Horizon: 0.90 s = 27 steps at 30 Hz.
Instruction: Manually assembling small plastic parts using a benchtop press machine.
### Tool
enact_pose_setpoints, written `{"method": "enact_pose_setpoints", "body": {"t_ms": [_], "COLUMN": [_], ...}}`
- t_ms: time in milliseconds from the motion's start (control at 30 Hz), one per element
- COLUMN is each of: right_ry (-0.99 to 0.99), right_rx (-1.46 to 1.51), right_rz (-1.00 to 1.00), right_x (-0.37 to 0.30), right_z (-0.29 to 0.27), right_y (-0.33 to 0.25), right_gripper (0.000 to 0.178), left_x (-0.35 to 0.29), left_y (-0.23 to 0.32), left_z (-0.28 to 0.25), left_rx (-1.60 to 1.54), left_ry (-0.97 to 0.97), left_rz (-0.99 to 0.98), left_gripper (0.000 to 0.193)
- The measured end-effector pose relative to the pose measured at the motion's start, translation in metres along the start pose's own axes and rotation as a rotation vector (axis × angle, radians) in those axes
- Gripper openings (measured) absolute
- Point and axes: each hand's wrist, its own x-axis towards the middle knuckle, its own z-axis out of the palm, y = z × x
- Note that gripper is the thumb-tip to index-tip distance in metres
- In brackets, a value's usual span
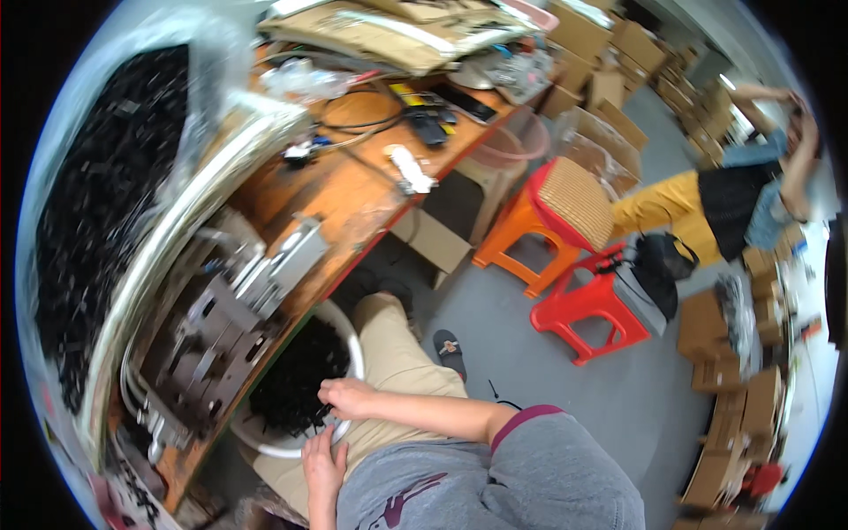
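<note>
A white tub [357, 355] stands between my knees, half under the table edge, holding a heap of small black parts [300, 375]. Over the tub's near right side, my right hand [349, 398] has its fingers curled together at the black parts; what they pinch is too small to make out. My left hand [322, 465] rests by the near rim, its fingers stretched toward the tub and the thumb apart. I see nothing in it.
A metal machine [212, 344] sits on the wooden table [353, 190] at left, beside a large bag of black parts [106, 203]. Orange [521, 221] and red stools [601, 305] stand to the right. Farther off are a person [733, 194] and cardboard boxes [738, 406].
</note>
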Motion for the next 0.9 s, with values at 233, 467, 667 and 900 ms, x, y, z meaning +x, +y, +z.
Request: {"method": "enact_pose_setpoints", "body": {"t_ms": [233, 467, 667, 900], "right_ry": [0.106, 0.291, 0.619, 0.263], "right_rx": [-0.06, -0.011, -0.156, -0.503], "right_rz": [-0.059, -0.649, -0.834, -0.502], "right_x": [-0.009, 0.024, 0.137, 0.254], "right_z": [-0.022, -0.137, -0.252, -0.287], "right_y": [-0.032, -0.153, -0.222, -0.27], "right_gripper": [0.043, 0.029, 0.022, 0.04], "left_x": [0.004, -0.008, 0.0, 0.004], "left_y": [-0.001, 0.002, 0.004, 0.015], "left_z": [-0.018, -0.029, -0.046, -0.066], "left_rx": [-0.033, -0.061, -0.107, -0.111], "left_ry": [0.013, 0.043, 0.127, 0.236], "left_rz": [0.031, 0.054, 0.135, 0.17], "left_gripper": [0.044, 0.04, 0.042, 0.038]}}
